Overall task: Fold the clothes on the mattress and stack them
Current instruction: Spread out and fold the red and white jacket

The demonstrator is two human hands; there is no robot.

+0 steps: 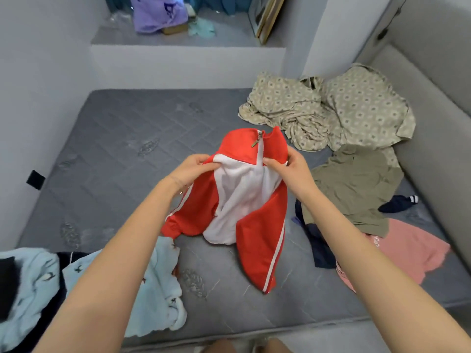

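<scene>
A red and white zip jacket (244, 200) hangs above the middle of the grey mattress (114, 149), its sleeves drooping onto it. My left hand (191, 169) pinches the jacket at its left shoulder. My right hand (293, 166) pinches it at the right shoulder beside the zip. A pale blue patterned garment (158, 289) lies at the near left. An olive shirt (356, 187), a pink garment (413, 248) and a dark navy piece (321, 248) lie crumpled at the right.
A rumpled beige patterned sheet (331, 110) fills the far right corner. Grey padded walls (433, 123) close the mattress on the right. A ledge at the back holds a purple garment (158, 14) and a leaning frame (267, 19).
</scene>
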